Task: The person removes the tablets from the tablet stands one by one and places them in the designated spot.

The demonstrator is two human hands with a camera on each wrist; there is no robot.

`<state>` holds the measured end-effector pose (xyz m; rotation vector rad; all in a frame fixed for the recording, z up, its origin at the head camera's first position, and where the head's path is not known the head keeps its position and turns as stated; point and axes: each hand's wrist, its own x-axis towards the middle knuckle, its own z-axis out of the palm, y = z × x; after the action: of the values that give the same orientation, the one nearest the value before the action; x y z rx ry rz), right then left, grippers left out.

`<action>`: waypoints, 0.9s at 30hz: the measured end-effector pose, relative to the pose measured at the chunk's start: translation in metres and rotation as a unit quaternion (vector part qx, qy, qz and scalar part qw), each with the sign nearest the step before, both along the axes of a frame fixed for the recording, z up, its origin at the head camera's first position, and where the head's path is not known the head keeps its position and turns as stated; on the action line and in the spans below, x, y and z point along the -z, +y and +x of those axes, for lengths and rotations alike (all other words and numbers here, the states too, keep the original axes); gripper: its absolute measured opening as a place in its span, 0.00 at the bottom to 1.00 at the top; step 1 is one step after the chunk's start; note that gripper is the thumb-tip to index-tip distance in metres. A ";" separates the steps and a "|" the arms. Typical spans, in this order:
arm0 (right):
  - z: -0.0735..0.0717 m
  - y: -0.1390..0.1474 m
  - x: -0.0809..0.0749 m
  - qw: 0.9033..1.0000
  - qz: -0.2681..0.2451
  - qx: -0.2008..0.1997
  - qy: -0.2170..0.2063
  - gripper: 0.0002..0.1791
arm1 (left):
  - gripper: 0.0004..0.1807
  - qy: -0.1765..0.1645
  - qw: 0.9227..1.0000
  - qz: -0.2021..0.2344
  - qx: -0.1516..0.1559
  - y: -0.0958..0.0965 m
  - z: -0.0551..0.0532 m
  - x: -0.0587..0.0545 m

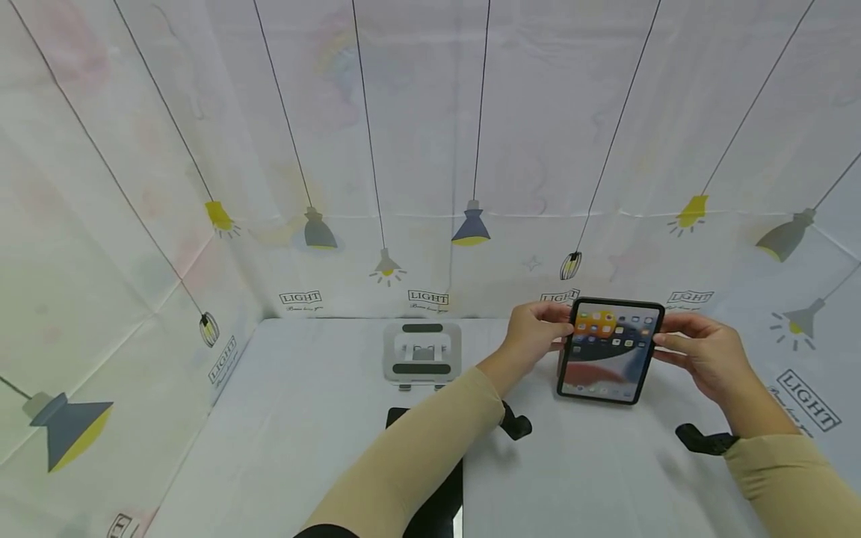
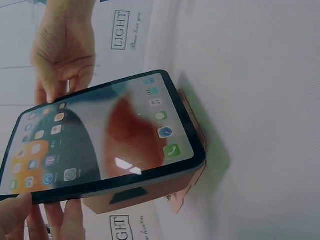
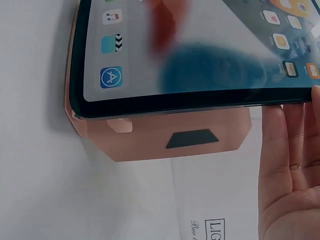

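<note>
A tablet (image 1: pixel 608 351) with a black frame and a lit home screen stands upright and leaning back at the right of the table. My left hand (image 1: pixel 534 332) pinches its left edge, thumb at the front and fingers behind. On the opposite edge, my right hand (image 1: pixel 702 351) grips it the same way. Behind the tablet is a rose-pink stand (image 3: pixel 150 145) with a dark pad, and the tablet's bottom edge sits right at the stand's lower lip. In the head view the tablet hides nearly all of this stand.
A grey-white folding stand (image 1: pixel 422 377) with dark pads lies at the back middle of the white table (image 1: pixel 289 441). Under my left forearm is a flat black item (image 1: pixel 437 501), partly covered. A curtain (image 1: pixel 417 149) printed with lamps hangs behind the table.
</note>
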<state>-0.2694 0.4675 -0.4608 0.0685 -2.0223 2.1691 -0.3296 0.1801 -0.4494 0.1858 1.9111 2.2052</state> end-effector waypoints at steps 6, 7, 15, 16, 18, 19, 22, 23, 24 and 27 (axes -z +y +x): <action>0.001 -0.002 0.003 1.000 -0.014 -0.011 -0.011 0.16 | 0.13 -0.005 1.000 0.006 0.007 -0.005 -0.001 0.005; 0.001 -0.002 0.004 1.000 -0.018 -0.014 -0.013 0.16 | 0.13 -0.007 1.000 0.005 0.007 -0.006 -0.001 0.006; 0.004 -0.006 0.008 0.999 -0.001 -0.026 -0.025 0.16 | 0.14 -0.016 1.000 -0.013 -0.007 -0.012 0.002 0.010; 0.004 -0.007 0.008 0.999 0.004 -0.025 -0.027 0.16 | 0.13 -0.018 1.000 -0.016 -0.009 -0.013 0.003 0.011; 0.005 -0.008 0.009 0.999 0.013 -0.023 -0.032 0.16 | 0.13 -0.022 0.999 -0.020 -0.011 -0.014 0.004 0.012; 0.006 -0.008 0.010 0.999 0.014 -0.022 -0.034 0.16 | 0.13 -0.025 0.999 -0.021 -0.011 -0.014 0.004 0.013; 0.008 -0.010 0.011 0.999 0.012 -0.019 -0.038 0.16 | 0.13 -0.030 0.999 -0.023 -0.008 -0.016 0.006 0.014; 0.008 -0.011 0.012 0.999 0.009 -0.020 -0.039 0.16 | 0.13 -0.032 0.999 -0.022 -0.007 -0.016 0.007 0.014; 0.009 -0.011 0.013 0.999 0.005 -0.022 -0.038 0.17 | 0.13 -0.034 0.999 -0.024 -0.006 -0.017 0.008 0.015; 0.012 -0.013 0.015 0.999 -0.011 -0.033 -0.041 0.18 | 0.13 -0.039 0.999 -0.031 -0.002 -0.019 0.011 0.016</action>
<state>-0.2576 0.4542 -0.4763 0.0452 -2.0664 2.2701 -0.3187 0.1611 -0.4655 0.0851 1.9351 2.1202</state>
